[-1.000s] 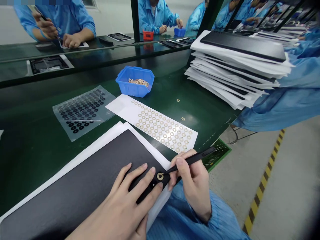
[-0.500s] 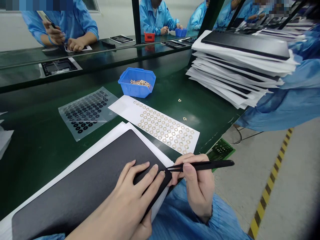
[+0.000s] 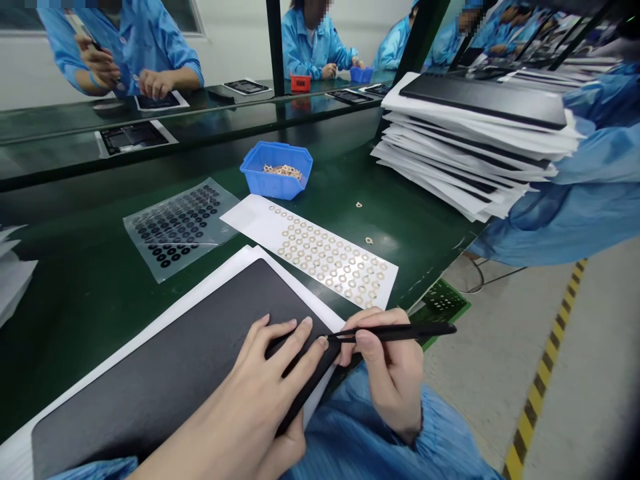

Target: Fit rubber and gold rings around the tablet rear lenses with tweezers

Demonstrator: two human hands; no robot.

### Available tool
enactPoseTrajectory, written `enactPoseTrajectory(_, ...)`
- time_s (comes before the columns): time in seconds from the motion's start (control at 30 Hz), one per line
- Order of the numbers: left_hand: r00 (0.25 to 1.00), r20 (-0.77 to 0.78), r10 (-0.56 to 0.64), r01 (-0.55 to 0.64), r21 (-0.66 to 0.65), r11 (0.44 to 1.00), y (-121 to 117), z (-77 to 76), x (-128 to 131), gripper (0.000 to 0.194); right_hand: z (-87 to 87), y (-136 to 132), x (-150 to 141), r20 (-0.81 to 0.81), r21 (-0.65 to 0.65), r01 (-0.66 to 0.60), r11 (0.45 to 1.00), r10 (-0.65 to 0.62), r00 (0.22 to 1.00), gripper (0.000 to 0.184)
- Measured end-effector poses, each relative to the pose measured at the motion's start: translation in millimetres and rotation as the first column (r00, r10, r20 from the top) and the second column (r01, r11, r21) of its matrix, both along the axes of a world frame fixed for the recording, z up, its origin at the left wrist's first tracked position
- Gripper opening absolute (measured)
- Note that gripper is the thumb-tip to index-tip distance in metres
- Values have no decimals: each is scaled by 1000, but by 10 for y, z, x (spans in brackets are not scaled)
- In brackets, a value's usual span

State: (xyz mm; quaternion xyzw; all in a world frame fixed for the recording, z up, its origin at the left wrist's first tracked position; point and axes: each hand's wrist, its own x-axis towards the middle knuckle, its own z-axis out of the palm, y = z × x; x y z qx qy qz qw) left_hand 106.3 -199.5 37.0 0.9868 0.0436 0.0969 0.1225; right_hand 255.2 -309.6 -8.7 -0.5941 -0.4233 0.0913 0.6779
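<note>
A flat black panel [image 3: 165, 360] with rounded corners lies on white sheets in front of me. My left hand [image 3: 260, 393] grips its near edge, fingers spread over the top and thumb below the rim. Black tweezers [image 3: 400, 333] are held in my right hand [image 3: 387, 373], their tips at the panel's right corner. The tips meet a small pale ring [image 3: 324, 342] beside my left index fingertip; whether they pinch it, I cannot tell. Beyond the panel lies a white sheet [image 3: 250, 212] with rows of pale rings, beside a clear sheet [image 3: 145, 257] of black rings.
A blue bin [image 3: 257, 183] holds loose pale rings. Two loose rings [image 3: 369, 241] lie on the green table [image 3: 345, 160]. Black panels and white paper form a tall stack [image 3: 465, 160] at the back right. Co-workers in blue sit across the table and at the right.
The tweezer tips have shifted slightly left, onto the ring by my left index finger. My left hand stays on the panel. The view has shifted slightly.
</note>
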Motion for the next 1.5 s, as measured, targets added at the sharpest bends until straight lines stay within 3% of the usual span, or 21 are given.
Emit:
enactPoseTrajectory(0.23,1000,-12,7,-7,-41,999,27,2,15,66,-27,12,-4,-1,25,-20,999,20,1000,9)
enactPoseTrajectory(0.43,999,-36,7,-9,-72,997,17,-10,6,68,6,-3,19,-134,105,-128,986,141,981,10)
enactPoseTrajectory(0.67,995,-102,-13,8,-52,999,33,75,19,65,156,35,164,66,-62,-77,995,81,994,9)
enactPoseTrajectory(0.83,998,-64,-1,-3,-67,998,28,35,-9,67,200,37,137,82,-166,-52,985,67,994,10)
enactPoseTrajectory(1.13,999,-40,-14,13,-34,999,33,16,-7,68,270,35,95,190,-216,19,976,23,982,8)
enactPoseTrajectory(1.5,1000,-18,-11,10,-40,999,22,5,16,68,228,73,142,-82,-258,-118,959,100,992,14)
